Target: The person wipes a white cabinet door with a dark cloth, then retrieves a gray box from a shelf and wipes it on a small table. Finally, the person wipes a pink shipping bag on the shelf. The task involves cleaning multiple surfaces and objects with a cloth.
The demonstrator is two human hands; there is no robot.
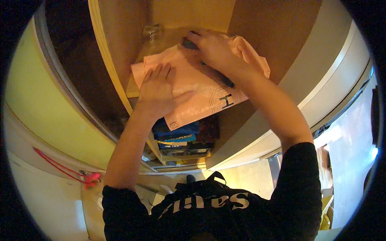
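Note:
A pale pink plastic bag (196,102) with dark print lies flattened on a wooden cabinet shelf, its near edge overhanging the front. My left hand (158,93) presses flat on the bag's left part, fingers and thumb spread. Over the bag's far right part is my right hand (211,48), blurred and bent at the wrist. Dark patches show by its fingertips and under the wrist; whether these are print or a separate thing is unclear. Crumpled bag plastic (248,55) bulges up to the right of that hand.
A small clear glass or plastic object (152,31) stands at the shelf's back left. Folded dark and blue cloth-like items (178,132) are stacked on a lower shelf. Cabinet side walls (277,33) rise on both sides. A red cord (60,164) hangs at left.

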